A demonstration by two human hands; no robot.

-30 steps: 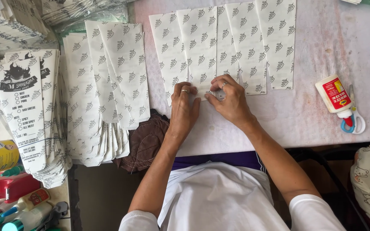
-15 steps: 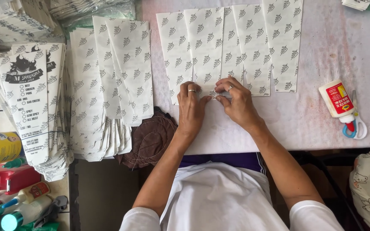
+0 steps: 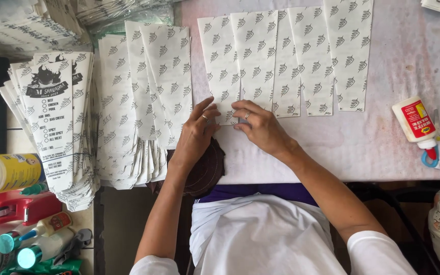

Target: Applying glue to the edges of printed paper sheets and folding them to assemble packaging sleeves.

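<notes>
Paper sleeves (image 3: 286,61), white with a small leaf print, lie overlapped in a row across the pale table (image 3: 383,147), their lower ends staggered so each bottom edge shows. The head view has both hands meeting at the bottom of the leftmost sleeve (image 3: 220,71), close to the table's near edge. The left hand (image 3: 195,136) lies flat with its fingers spread, pinning the paper so that it cannot slide. The right hand (image 3: 260,127) is curled narrow, its fingertips (image 3: 238,109) pinching or pressing the bottom edge, it seems to fold or seal it; I cannot tell whether anything small is held between them. A glue bottle (image 3: 417,122) lies on its side within reach to the right, with blue-handled scissors (image 3: 438,155) beside it. To the left, further sleeves (image 3: 143,102) are fanned in a stack, and printed ones (image 3: 54,117) lie beyond, next to a red stapler (image 3: 16,206) and bottles (image 3: 31,244).
</notes>
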